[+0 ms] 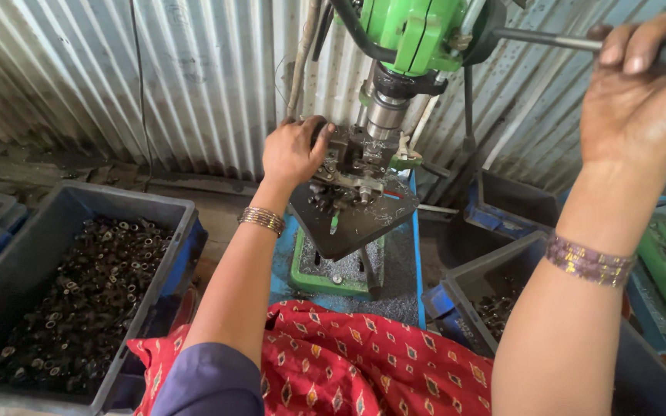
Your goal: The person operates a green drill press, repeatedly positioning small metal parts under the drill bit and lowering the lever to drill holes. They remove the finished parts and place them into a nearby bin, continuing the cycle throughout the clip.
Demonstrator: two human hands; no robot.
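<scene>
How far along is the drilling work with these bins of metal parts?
Done: a few dark parts lie in the right bin. In hand: the left hand steadies the fixture under the green drill press; the right hand grips the feed lever. Left: the left bin is nearly full.
</scene>
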